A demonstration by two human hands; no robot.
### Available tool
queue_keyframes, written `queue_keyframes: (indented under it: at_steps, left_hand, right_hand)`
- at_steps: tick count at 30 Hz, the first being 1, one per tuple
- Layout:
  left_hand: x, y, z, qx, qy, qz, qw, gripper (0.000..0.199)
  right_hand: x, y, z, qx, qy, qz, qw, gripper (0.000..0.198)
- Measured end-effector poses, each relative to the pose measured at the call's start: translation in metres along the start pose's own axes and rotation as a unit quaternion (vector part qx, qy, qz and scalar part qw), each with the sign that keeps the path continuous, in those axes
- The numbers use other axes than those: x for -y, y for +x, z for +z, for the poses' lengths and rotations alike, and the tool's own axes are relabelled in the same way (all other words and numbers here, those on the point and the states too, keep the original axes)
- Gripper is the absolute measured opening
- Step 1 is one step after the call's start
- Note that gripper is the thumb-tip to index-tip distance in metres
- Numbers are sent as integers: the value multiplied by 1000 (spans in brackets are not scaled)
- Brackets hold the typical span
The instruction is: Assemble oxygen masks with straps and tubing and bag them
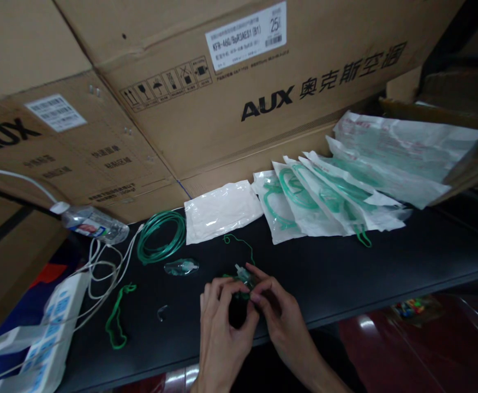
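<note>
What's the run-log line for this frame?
left hand: on mask part | right hand: same | coiled tubing: on table

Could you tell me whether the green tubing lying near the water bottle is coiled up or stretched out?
Coiled. The green tubing lies in a round loop of several turns on the black table, beside the water bottle.

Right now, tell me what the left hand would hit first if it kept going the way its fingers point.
The left hand points up and right at the small clear-and-green part both hands pinch. Past it, probably the thin green cord, then the white pouch; depth is unclear.
</note>
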State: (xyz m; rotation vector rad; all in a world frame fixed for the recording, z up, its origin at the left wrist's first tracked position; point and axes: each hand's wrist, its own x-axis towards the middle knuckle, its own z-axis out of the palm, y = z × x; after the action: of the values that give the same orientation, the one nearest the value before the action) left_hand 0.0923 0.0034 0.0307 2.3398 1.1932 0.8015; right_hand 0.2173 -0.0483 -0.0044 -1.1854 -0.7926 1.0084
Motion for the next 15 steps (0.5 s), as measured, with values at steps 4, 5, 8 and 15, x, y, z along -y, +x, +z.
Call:
queue_keyframes:
  at_steps: [4,5,8,15]
  left_hand:
    - [-1,-1,1,-17,7,-9,1000,18]
    - [-2,-1,1,-13,5,-8,1000,19]
    - [-2,-2,1,10,3,-4,1000,26]
    - [-5,3,-4,59,27,-19,998,20]
  right_hand:
    - [-1,-1,-2,7,-13,15,1000,25]
    - [0,-1,-2,11,-9,20,1000,25]
    - [2,-1,-2,20,5,29,999,25]
    - [2,-2,-4,16,-8,26,1000,29]
